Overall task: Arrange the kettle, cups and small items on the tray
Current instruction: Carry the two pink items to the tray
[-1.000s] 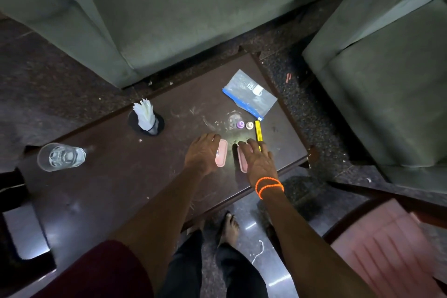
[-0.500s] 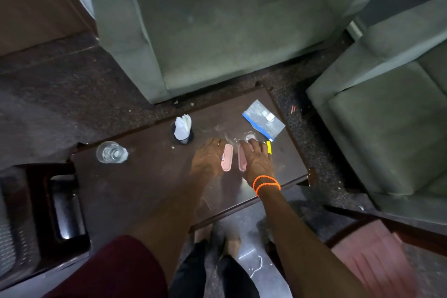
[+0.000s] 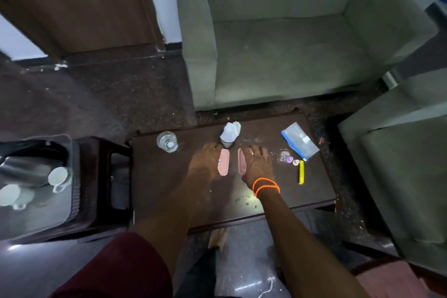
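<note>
Far left, a tray [image 3: 72, 176] on a dark stool holds a steel kettle [image 3: 21, 172] lying beside white cups [image 3: 58, 175]; all blurred. On the dark table [image 3: 169, 201]: a glass tumbler [image 3: 167, 141], contents unclear, then a black holder [image 3: 227, 144] stuffed with white napkins [image 3: 231, 131]. Left hand [image 3: 204, 164] and right hand [image 3: 257, 167] lie flat with fingers extended, slightly apart, each touching a pink sachet [image 3: 223, 161]; rightward sit tiny bottles [image 3: 289, 159], a yellow stick [image 3: 301, 172] and a blue-edged pouch [image 3: 300, 144].

Two pink packets [image 3: 223, 161] [image 3: 241, 164] on the tabletop [image 3: 169, 191]. One glass [image 3: 167, 141]. One napkin holder [image 3: 229, 135]. One zip bag [image 3: 300, 141]. One yellow clip [image 3: 301, 172]. Two tiny bottles [image 3: 289, 159] [image 3: 296, 162]. Two cups [image 3: 58, 176] [image 3: 9, 195] on one tray [image 3: 36, 215]. Two armchairs [image 3: 285, 38] [image 3: 406, 167].
</note>
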